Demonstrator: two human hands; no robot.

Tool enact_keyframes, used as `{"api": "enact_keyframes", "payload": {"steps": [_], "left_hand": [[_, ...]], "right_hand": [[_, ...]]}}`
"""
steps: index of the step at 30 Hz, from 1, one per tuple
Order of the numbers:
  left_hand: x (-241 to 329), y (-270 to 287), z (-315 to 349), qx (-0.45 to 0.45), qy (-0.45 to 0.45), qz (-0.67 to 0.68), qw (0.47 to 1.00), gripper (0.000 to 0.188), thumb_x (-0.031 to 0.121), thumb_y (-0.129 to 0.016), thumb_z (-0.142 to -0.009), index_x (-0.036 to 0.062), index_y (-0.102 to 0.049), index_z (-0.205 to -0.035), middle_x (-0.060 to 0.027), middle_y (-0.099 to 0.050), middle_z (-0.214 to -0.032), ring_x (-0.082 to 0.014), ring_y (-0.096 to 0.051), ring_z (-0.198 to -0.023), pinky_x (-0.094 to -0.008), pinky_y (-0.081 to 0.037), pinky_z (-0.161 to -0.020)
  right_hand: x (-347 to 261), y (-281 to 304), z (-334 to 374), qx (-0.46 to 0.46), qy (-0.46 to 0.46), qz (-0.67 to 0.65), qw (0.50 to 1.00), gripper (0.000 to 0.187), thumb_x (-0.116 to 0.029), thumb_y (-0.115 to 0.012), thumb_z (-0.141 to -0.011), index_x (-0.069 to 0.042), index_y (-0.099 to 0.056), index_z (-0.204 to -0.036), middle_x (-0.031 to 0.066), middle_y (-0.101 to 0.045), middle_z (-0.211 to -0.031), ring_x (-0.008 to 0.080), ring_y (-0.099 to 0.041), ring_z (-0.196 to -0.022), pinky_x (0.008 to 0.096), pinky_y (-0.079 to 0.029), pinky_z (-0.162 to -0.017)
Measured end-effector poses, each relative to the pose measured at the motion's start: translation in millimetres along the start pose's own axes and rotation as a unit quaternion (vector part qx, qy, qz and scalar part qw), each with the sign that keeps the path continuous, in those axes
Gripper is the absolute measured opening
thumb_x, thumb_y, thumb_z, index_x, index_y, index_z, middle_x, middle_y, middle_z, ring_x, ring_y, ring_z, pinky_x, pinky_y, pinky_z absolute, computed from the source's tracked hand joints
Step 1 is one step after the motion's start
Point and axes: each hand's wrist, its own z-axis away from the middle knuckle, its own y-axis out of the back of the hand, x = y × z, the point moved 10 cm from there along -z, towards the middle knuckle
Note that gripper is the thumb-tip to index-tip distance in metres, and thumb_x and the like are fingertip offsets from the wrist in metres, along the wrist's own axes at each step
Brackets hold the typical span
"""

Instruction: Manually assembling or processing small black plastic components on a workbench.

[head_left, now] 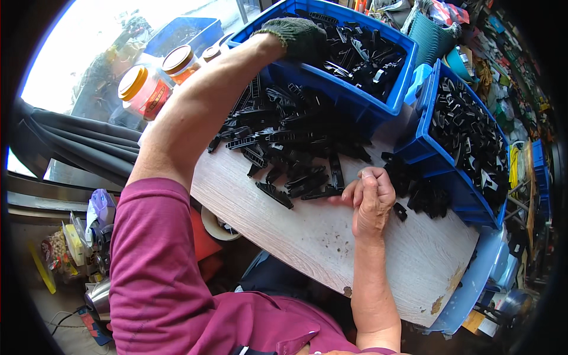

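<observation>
No text is legible (the red jar label [156, 100] included).

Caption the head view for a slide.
Gloved left hand at a blue bin of black parts; bare right hand near the tabletop pile.

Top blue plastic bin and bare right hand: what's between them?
Long black pieces on the pale wood-grain tabletop lie between that bin and hand, in the head view.

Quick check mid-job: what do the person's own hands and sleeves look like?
The left hand wears a dark green, knitted-looking glove that ends at the wrist. The right hand is bare, with no ring or watch visible. The left sleeve is short and maroon, with a hemmed edge.
</observation>
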Motion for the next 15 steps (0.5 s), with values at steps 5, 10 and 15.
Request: {"api": "enact_keyframes", "payload": {"steps": [5, 10, 15], "left_hand": [[15, 23, 20, 0.058, 0.032, -0.004, 0.998, 0.039, 0.038, -0.071, -0.083, 0.0162, -0.075, -0.115, -0.0144, -0.074, -0.109, -0.0334, -0.072, -0.099, -0.0448, -0.057, -0.088], [8, 30, 18, 0.141, 0.035, -0.007, 0.989, 0.039, 0.039, -0.074, -0.081, 0.0145, -0.076, -0.111, -0.0148, -0.074, -0.105, -0.0321, -0.072, -0.098, -0.0439, -0.058, -0.087], [-3, 29, 7, 0.172, 0.035, 0.041, 0.984, 0.038, 0.039, -0.073, -0.084, 0.0136, -0.075, -0.113, -0.0141, -0.074, -0.103, -0.0316, -0.072, -0.095, -0.0439, -0.058, -0.084]], "right_hand": [[3, 3, -1, 0.001, -0.006, -0.008, 1.000, 0.023, -0.026, -0.058, -0.103, -0.004, -0.057, -0.096, -0.0020, -0.042, -0.057, 0.0095, -0.052, -0.055, 0.0399, -0.064, -0.055], [1, 1, 0, 0.010, -0.011, -0.019, 1.000, 0.021, -0.022, -0.058, -0.102, -0.004, -0.057, -0.093, -0.0020, -0.043, -0.059, 0.0084, -0.051, -0.054, 0.0370, -0.063, -0.054], [1, 2, 0, 0.020, -0.012, -0.031, 0.999, 0.019, -0.019, -0.058, -0.101, -0.004, -0.057, -0.090, -0.0023, -0.044, -0.060, 0.0068, -0.050, -0.053, 0.0337, -0.062, -0.053]]}}
